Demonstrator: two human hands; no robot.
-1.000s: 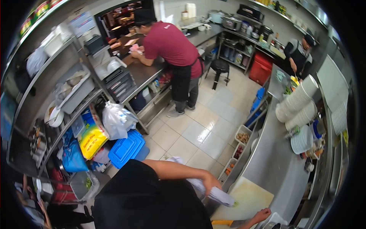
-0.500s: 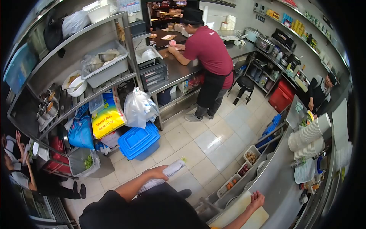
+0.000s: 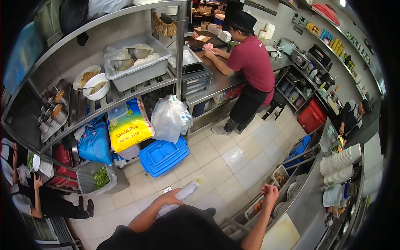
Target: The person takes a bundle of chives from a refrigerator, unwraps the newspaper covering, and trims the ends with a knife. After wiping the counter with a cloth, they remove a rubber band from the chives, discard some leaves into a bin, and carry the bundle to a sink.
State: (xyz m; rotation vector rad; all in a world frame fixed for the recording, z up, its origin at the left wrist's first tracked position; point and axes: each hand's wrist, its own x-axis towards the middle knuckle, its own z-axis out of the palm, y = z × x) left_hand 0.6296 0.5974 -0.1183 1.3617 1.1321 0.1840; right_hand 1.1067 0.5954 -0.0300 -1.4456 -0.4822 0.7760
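My left hand is closed around a long white wrapped bundle with a pale green tip poking out of its far end. The bundle is held low in front of my body, slanting up to the right over the floor. My right hand is raised beside the counter with its fingers curled in, and no object shows in it. Below that hand and slightly right lies a pale cutting board on the steel counter. Stacked plates and food tubs sit near the right hand.
Ahead stands a person in a maroon shirt at a steel counter. On the left are a metal rack, a rice sack, a blue lidded box and a lined bin. Other people are at far left and right.
The view has shifted left and closer to the rack. My left hand still grips the bundle, now with its tip more exposed. My right hand has risen from the cutting board.
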